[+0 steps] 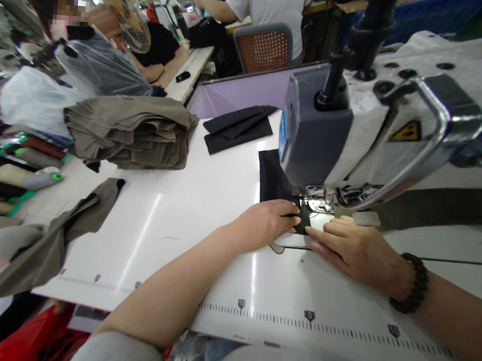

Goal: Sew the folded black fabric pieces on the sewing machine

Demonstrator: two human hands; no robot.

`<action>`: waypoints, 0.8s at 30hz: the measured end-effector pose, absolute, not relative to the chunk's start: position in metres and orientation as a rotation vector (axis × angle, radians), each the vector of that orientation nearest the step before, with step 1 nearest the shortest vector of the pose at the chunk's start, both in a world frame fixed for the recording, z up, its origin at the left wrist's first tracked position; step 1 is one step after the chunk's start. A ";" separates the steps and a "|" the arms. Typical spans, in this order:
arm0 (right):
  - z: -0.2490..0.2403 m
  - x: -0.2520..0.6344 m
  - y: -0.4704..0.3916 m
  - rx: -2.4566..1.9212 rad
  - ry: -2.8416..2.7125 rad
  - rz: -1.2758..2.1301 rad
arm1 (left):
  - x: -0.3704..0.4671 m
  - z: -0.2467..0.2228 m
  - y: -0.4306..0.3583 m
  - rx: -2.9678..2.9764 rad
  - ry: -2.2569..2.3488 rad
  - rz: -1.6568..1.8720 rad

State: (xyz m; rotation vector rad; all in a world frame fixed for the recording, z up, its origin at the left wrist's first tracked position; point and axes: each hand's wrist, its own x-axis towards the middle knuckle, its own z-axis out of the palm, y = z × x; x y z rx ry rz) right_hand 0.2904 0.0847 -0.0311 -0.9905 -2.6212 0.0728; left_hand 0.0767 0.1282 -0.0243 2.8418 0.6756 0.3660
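Observation:
A black fabric piece [273, 177] lies under the needle area of the sewing machine [318, 125], its near end by the presser foot [304, 201]. My left hand [265, 221] is on this near end, fingers close together and pressing it to the machine bed. From the other side, my right hand [356, 251] reaches in with its index fingertip at the fabric's right edge. Its thumb is a little apart, and the other fingers are bent beside the metal needle plate [321, 204]. The machine head hides part of the fabric.
Folded black pieces [239, 127] lie behind the fabric. A thick stack of grey-brown cloth [132, 130] stands at the table's back left, with a loose grey-brown piece [58, 244] nearer. Thread cones [24, 177] line the left side. A person [271, 7] sits beyond, near a chair [263, 49].

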 end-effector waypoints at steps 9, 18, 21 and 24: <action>-0.040 0.289 0.092 -1.123 -2.554 0.096 | 0.079 -0.023 0.138 2.808 0.797 0.388; -0.044 0.287 0.094 -1.234 -2.523 0.116 | 0.083 -0.029 0.145 2.784 0.904 0.434; -0.043 0.286 0.093 -1.235 -2.526 0.094 | 0.084 -0.028 0.144 2.756 0.926 0.435; -0.042 0.286 0.093 -1.229 -2.530 0.082 | 0.084 -0.026 0.144 2.742 0.936 0.420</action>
